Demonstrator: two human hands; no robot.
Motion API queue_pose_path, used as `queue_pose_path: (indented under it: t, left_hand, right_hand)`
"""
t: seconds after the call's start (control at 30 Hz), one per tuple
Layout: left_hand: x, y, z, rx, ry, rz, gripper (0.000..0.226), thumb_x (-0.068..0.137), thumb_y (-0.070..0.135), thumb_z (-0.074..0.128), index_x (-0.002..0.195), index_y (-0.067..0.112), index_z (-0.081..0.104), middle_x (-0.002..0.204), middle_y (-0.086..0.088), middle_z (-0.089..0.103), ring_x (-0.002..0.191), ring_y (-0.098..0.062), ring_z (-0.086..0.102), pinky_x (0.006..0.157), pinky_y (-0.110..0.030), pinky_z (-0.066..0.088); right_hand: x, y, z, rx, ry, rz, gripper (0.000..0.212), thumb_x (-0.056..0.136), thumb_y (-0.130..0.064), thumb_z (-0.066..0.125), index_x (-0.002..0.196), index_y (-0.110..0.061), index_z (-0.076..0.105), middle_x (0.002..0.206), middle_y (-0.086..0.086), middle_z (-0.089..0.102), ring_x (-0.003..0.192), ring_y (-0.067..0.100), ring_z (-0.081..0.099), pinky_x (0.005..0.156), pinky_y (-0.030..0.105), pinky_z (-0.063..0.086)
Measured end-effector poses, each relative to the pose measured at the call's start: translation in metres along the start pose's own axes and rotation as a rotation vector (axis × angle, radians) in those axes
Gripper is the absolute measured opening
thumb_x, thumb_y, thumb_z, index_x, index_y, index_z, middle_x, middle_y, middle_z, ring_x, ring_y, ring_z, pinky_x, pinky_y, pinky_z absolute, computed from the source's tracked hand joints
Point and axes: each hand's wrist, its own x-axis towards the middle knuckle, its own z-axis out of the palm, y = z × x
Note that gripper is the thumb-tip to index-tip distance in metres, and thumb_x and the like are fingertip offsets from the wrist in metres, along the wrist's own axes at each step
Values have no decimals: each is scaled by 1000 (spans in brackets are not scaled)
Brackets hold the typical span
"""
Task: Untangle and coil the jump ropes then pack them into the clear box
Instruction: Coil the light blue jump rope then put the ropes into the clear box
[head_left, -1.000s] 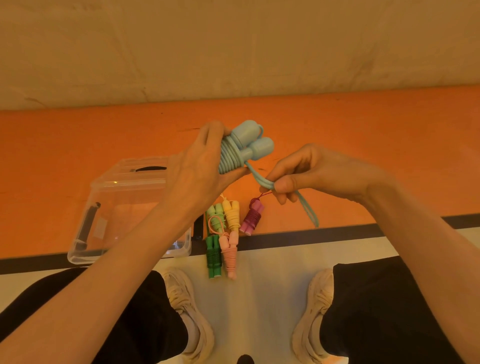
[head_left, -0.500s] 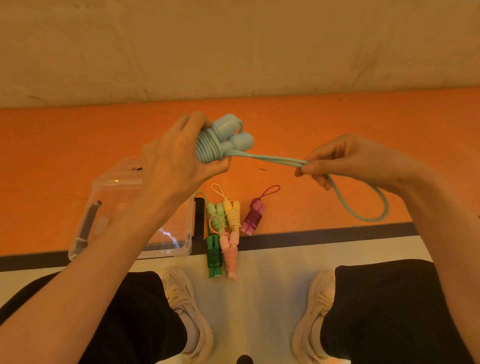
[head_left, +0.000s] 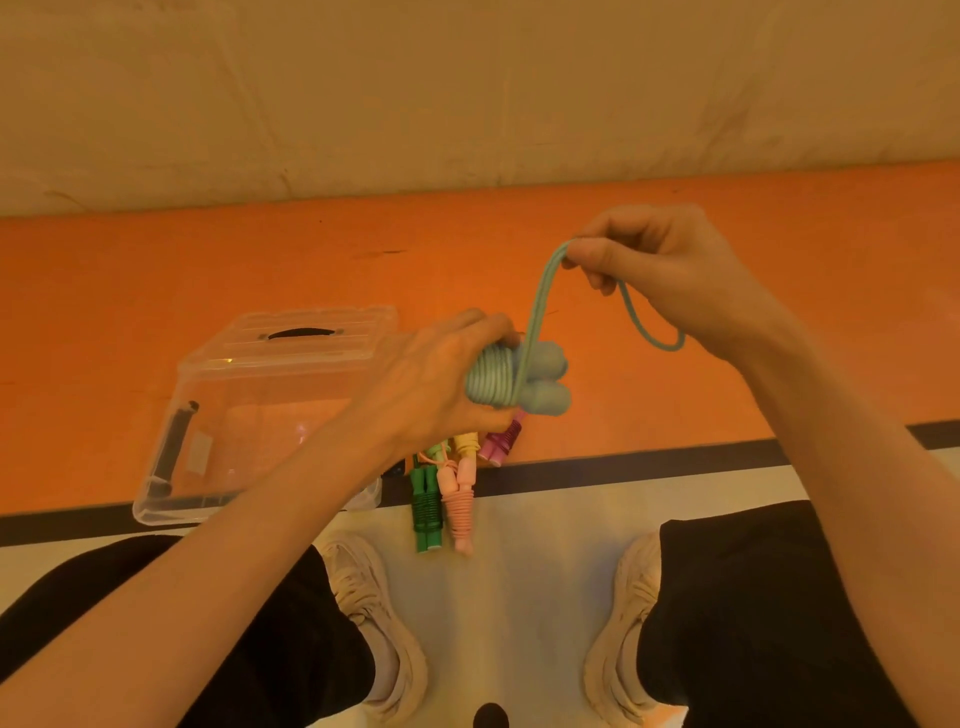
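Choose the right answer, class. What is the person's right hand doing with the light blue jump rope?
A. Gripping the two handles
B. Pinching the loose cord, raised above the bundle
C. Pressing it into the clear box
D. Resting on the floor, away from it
B: the right hand pinches the loose cord above the coiled bundle, which the left hand holds.

The floor (head_left: 675, 405) is an orange mat running up to a pale wall, crossed nearer the person by a dark stripe (head_left: 623, 473), with a cream strip (head_left: 519, 597) on this side of it. A clear box (head_left: 218, 415) with its lid on and a black handle sits on the orange, its near edge at the stripe. Just beside it lie coiled ropes: a green one (head_left: 427, 512) and a pink one (head_left: 460, 512) over the stripe and onto the cream, a yellow one (head_left: 465, 442) and a purple one (head_left: 500, 444) on the orange. Two pale shoes (head_left: 382, 623) stand on the cream.
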Motion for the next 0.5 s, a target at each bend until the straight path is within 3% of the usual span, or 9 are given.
queue_pose_path:
  t: [0.07,0.17,0.27,0.4,0.5]
  left_hand:
    - [0,5,0,-11,-16,-6,49,62,45,78,101,27,56,73,22,46,64,-7,34,49,-22,24]
    - [-2,13,-4,-45,-43,-28,52,63,45,79,103,25,53,65,22,35,64,-11,39,51,-30,33]
    - [-4,19,-6,-136,-73,-46,55,65,44,80,105,23,50,74,18,44,73,-14,45,61,-36,44]
    - [-9,20,-9,-243,-19,11,57,62,58,69,102,26,44,93,19,53,77,8,43,61,-27,43]
    - [-10,19,-12,-271,17,25,61,62,59,66,107,26,43,95,14,55,81,-1,46,60,-25,43]
  right_hand:
    - [4,2,3,-26,9,7,17,95,-11,58,81,-16,67,66,-2,59,61,2,53,62,18,44]
    - [10,5,7,-52,25,24,16,95,-11,57,82,-13,66,68,3,57,60,1,51,61,16,43]
    - [14,9,11,-80,23,50,14,95,-12,57,85,-9,66,68,5,56,60,2,49,60,17,42]
    - [18,16,14,-95,13,80,16,95,-17,59,81,-17,66,68,3,57,62,5,49,60,18,42]
    - [20,22,16,-100,-7,117,16,94,-18,60,78,-18,66,66,0,55,62,6,47,59,18,39]
